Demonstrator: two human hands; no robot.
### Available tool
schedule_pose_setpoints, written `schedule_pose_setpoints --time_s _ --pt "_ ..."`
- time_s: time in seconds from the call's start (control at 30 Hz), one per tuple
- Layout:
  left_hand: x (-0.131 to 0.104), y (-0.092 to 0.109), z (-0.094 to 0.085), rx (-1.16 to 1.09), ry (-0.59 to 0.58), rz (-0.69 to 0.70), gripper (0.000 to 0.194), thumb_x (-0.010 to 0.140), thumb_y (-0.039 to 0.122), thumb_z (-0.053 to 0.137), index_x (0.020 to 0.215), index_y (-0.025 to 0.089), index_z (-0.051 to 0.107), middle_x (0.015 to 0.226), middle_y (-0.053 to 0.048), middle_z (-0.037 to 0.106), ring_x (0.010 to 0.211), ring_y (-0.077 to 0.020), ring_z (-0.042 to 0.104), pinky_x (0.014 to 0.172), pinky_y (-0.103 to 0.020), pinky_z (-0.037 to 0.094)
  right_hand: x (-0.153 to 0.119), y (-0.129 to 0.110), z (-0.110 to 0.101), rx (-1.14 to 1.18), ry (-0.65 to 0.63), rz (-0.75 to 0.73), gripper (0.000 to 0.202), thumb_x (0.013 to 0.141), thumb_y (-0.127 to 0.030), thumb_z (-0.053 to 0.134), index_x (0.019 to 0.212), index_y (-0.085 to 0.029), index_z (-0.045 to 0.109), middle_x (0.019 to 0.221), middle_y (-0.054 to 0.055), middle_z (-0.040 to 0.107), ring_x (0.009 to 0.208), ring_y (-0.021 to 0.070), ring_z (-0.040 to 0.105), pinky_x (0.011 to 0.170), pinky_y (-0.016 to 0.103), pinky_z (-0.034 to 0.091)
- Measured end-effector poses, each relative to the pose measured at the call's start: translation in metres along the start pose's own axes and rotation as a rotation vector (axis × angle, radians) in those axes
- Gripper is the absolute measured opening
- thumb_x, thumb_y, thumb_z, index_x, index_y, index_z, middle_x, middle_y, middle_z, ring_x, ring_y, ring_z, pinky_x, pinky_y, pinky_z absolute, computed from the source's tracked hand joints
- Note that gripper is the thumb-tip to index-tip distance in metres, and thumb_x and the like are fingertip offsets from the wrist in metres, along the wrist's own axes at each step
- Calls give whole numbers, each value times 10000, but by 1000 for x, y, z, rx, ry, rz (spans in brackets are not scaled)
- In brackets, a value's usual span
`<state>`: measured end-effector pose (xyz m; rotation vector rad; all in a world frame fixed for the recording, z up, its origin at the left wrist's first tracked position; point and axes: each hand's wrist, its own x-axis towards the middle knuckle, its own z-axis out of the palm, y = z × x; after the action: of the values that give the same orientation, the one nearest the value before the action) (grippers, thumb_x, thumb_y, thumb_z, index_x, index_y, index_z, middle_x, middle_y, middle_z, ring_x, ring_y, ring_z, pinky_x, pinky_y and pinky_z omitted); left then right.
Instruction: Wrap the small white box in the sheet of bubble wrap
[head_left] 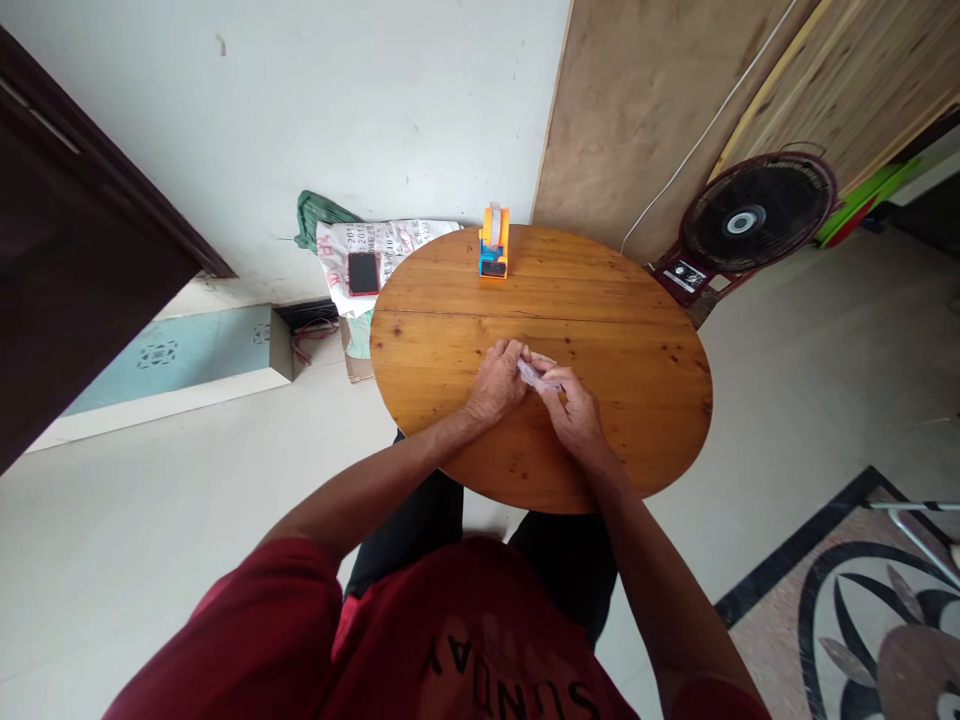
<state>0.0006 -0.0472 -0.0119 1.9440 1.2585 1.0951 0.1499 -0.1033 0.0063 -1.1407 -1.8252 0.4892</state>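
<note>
Two sets of nearly closed fingers [514,350], left hand [496,388] and right hand [577,415], pinched a crumpled translucent plastic piece [529,374] between them, the round brown wooden bench [645,400] beneath; light, even tension appeared advisable.

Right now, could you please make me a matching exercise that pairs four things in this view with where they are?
Things:
1. Tape dispenser
2. Phone
3. Fan
4. Clear plastic

Places:
A. On the printed paper
B. Between the left hand and right hand
C. Near the far edge of the table
D. To the right of the table

Right pairs: 1-C, 2-A, 3-D, 4-B.
</note>
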Motion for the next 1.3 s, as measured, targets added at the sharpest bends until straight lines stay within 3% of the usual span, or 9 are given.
schedule_pose_setpoints --time_s 0.2,0.3,0.43,0.53,0.67,0.8,0.97,1.2,1.3 --pt "-1 -14 -17 -114 -150 97 201 863 111 496 1028 199 572 1004 -49 636 998 -201 590 976 -370 478 0 0 -1 -117 -15 2 109 999 -324 477 1011 -254 559 1285 93 702 1174 229 671 982 415 529" --pt "-9 -20 -33 -163 -260 176 263 927 217 522 1181 206 586 1207 -83 641 1217 -224 563 1075 -402 452 -2 1 0 -185 -28 -56 103 1003 -300 462 998 -255 554 1289 90 700 1171 219 672 973 400 545" --pt "-17 -29 -49 33 -324 303 495 877 219 597 1369 212 544 1550 -150 410 1475 -306 352 1190 -514 342 -5 3 -1 -338 -105 -169 147 994 -219 433 1001 -255 575 1328 90 675 1293 215 598 1072 409 508" --pt "-14 -32 -54 221 -338 362 571 847 200 624 1409 203 524 1625 -179 285 1464 -358 365 1177 -565 335 -6 4 0 -456 -168 -208 235 970 -143 414 1057 -238 612 1364 97 653 1362 226 538 1125 434 474" --pt "0 -30 -55 339 -370 469 713 800 163 666 1475 190 439 1654 -205 207 1459 -386 367 1156 -580 334 -10 4 4 -527 -176 -167 298 949 -108 426 1108 -222 651 1377 113 643 1386 259 513 1144 481 458" --pt "17 -29 -52 302 -474 553 736 810 131 656 1498 217 409 1663 -171 209 1535 -336 236 1198 -539 281 -12 3 8 -520 -163 -155 294 965 -125 422 1101 -220 664 1364 128 649 1390 273 508 1149 512 449" --pt "24 -29 -44 142 -587 501 645 850 145 625 1468 205 450 1587 -139 399 1516 -240 307 1242 -445 260 -12 2 8 -483 -129 -127 281 961 -140 439 1096 -254 657 1339 95 668 1383 245 517 1148 483 462" --pt "24 -30 -34 -135 -490 381 576 760 182 699 1327 210 604 1379 -138 595 1326 -266 535 1125 -428 426 -5 8 -1 -344 -126 -150 228 912 -149 468 1022 -264 632 1323 80 676 1309 241 584 1112 479 481" --pt "31 -28 -30 -344 -487 239 570 742 223 726 1300 176 617 1280 -133 645 1133 -247 638 977 -385 510 10 12 -8 -216 -71 -92 163 917 -188 501 988 -268 623 1279 68 702 1217 234 647 1050 449 518"
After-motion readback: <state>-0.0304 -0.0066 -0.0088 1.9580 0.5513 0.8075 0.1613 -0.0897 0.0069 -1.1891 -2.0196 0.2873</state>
